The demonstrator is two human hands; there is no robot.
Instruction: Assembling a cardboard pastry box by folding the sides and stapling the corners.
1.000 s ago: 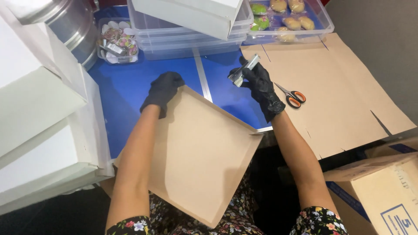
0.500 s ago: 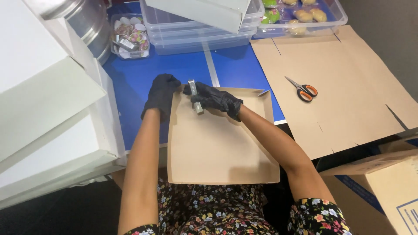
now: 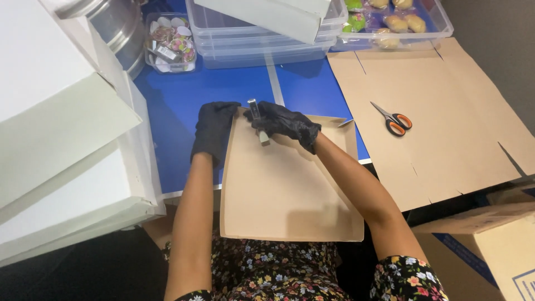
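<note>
There is only one view, from a camera on the person's head. It looks steeply down and a little forward over the blue bench, so the far edge of the bench is at the top of the picture. It is close: both forearms go up from the bottom edge, and the flowered clothing lies directly under the camera.

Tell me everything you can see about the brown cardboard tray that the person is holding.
The brown cardboard tray is a flat, shallow rectangular piece of plain tan card with low folded-up edges, the far right corner flap sticking up. It lies partly on the blue table and overhangs toward the person's lap. The black-gloved left hand grips its far left corner; the black-gloved right hand presses a small metal stapler-like tool on its far edge.
</note>
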